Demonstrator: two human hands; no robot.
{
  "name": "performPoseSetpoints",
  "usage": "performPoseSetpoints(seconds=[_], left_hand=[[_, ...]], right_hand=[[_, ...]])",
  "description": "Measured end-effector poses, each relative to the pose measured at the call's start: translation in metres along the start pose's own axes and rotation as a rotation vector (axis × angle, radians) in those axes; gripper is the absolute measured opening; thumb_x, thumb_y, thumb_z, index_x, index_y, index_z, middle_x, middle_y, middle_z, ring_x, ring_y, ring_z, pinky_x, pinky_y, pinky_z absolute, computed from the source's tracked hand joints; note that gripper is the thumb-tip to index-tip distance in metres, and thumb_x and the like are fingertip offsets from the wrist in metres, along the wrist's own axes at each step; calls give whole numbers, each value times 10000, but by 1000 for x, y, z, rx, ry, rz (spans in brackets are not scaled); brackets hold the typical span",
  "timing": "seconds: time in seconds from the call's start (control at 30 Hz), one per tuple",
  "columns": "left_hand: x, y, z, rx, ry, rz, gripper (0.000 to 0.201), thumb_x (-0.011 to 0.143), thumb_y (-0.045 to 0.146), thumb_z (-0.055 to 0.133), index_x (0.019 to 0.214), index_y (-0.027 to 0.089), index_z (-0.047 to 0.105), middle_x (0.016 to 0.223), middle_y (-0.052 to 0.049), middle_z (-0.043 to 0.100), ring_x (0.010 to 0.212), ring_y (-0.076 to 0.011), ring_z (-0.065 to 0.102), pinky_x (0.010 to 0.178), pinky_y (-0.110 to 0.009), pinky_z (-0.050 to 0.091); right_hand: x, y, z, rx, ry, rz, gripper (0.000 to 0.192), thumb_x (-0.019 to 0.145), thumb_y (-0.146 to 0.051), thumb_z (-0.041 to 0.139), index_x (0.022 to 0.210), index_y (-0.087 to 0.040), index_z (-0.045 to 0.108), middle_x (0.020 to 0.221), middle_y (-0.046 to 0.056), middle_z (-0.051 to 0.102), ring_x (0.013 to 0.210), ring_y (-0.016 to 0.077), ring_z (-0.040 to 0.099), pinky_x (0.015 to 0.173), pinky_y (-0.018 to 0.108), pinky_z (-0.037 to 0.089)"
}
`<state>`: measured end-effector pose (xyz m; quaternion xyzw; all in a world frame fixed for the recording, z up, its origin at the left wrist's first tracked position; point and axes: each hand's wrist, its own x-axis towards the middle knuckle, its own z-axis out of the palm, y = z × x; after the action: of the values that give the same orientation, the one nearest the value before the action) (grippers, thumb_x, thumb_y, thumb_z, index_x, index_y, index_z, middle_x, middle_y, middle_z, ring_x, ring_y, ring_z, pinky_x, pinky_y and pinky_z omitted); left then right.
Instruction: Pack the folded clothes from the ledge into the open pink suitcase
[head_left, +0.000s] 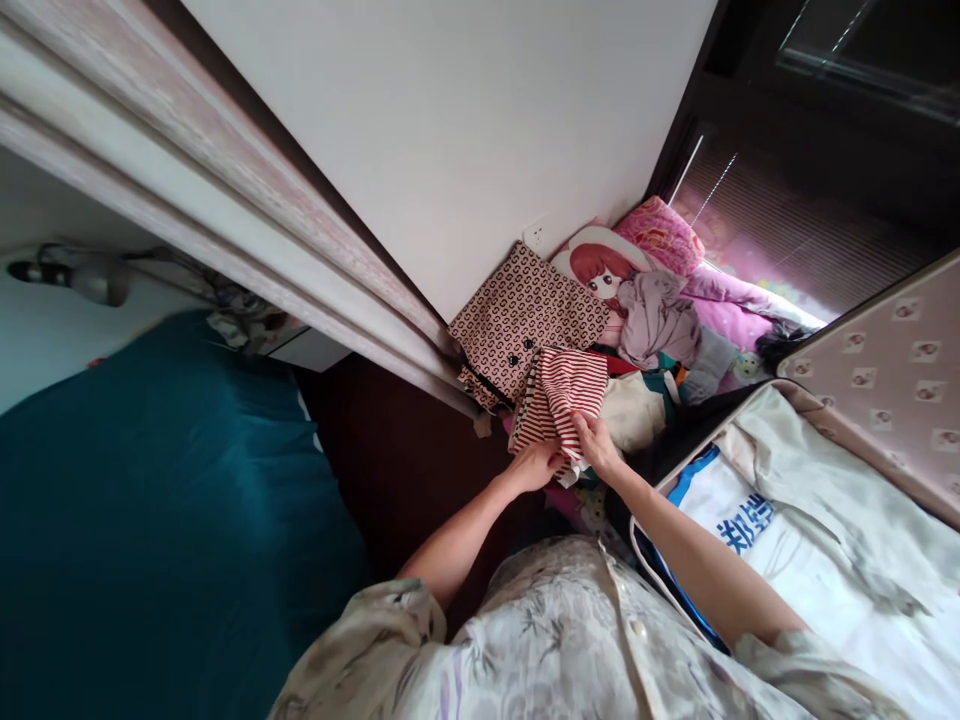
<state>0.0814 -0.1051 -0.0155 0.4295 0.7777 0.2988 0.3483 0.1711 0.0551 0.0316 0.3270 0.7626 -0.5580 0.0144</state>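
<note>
A red-and-white striped garment [570, 385] is held in front of me, partly folded over, with a white tag-like piece hanging at its lower edge. My left hand [536, 465] is closed on its lower left edge. On the lower right edge, my right hand [595, 445] pinches the same cloth. Just behind it lies a brown patterned fabric piece [525, 310] with two dark round fittings. To the right of my right hand is a cream cloth [634, 410], and beyond it a crumpled mauve garment [660, 315].
An open suitcase [645, 540] at right holds a white shirt [720, 490] with blue lettering and a pale garment. A cushion with a cartoon figure [600, 265] and a pink pillow [660, 235] lean by the wall. A teal-covered bed [165, 500] lies left, past a door frame [300, 240].
</note>
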Motion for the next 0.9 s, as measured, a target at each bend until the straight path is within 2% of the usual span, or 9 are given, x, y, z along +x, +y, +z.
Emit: performPoseSetpoints(seconds=[0.07, 0.17, 0.23, 0.3, 0.47, 0.6, 0.7, 0.8, 0.9], left_hand=[[3, -8, -4, -38, -48, -62, 190, 892, 175, 634, 1029, 217, 759, 964, -81, 781, 991, -268, 732, 895, -353, 558], [11, -27, -13, -120, 276, -360, 224, 948, 163, 538, 1018, 198, 748, 941, -75, 774, 959, -241, 732, 893, -350, 553], [16, -37, -16, -167, 442, -503, 293, 1005, 193, 450, 1036, 189, 741, 947, -73, 765, 943, -219, 731, 894, -347, 553], [23, -42, -15, -186, 463, -485, 243, 1000, 274, 529, 1036, 177, 748, 989, -83, 750, 932, -208, 728, 885, -330, 557], [49, -29, -7, -117, 509, -427, 369, 757, 388, 855, 1049, 176, 782, 1078, -107, 715, 979, -231, 709, 928, -336, 544], [83, -13, -14, -194, 475, -538, 208, 794, 347, 794, 913, 178, 771, 881, -66, 738, 877, -226, 708, 827, -320, 540], [101, -6, -26, -235, 468, -497, 80, 841, 230, 701, 891, 174, 729, 858, -43, 739, 840, -189, 695, 823, -290, 525], [103, -9, -33, -200, 515, -355, 128, 913, 189, 616, 1026, 184, 675, 980, -55, 743, 915, -178, 695, 893, -289, 510], [88, -18, -33, -162, 542, -440, 134, 967, 182, 554, 1080, 184, 626, 997, -88, 743, 940, -207, 711, 906, -321, 506]], right_hand=[[0, 5, 6, -47, -93, 5, 459, 1023, -520, 343, 785, -229, 606, 742, 38, 659, 782, 203, 626, 751, 299, 527], [0, 16, 11, -171, -161, 70, 335, 945, -428, 583, 672, -235, 597, 663, 15, 641, 744, 197, 632, 776, 298, 516], [2, 24, 10, -209, -90, 129, 202, 902, -337, 641, 734, -224, 645, 740, 33, 689, 812, 210, 666, 831, 308, 515], [6, 32, 6, -241, 23, 205, 133, 921, -299, 598, 912, -200, 686, 901, 78, 733, 945, 237, 692, 895, 328, 515], [13, 48, -3, -259, 157, 377, 404, 913, -350, 619, 1251, -129, 605, 1037, 136, 741, 1027, 286, 718, 912, 370, 540], [13, 54, 1, -246, 144, 404, 449, 859, -299, 676, 1270, -137, 597, 991, 103, 750, 1021, 287, 724, 925, 374, 543], [13, 59, 1, -233, 133, 410, 387, 856, -241, 644, 1235, -170, 609, 949, 70, 747, 1015, 273, 723, 940, 372, 537], [15, 64, -2, -213, 129, 421, 326, 845, -206, 624, 1170, -193, 629, 884, 46, 732, 979, 263, 725, 929, 366, 536], [16, 68, -4, -184, 134, 433, 301, 828, -195, 631, 1129, -196, 635, 861, 47, 725, 962, 261, 720, 923, 368, 534]])
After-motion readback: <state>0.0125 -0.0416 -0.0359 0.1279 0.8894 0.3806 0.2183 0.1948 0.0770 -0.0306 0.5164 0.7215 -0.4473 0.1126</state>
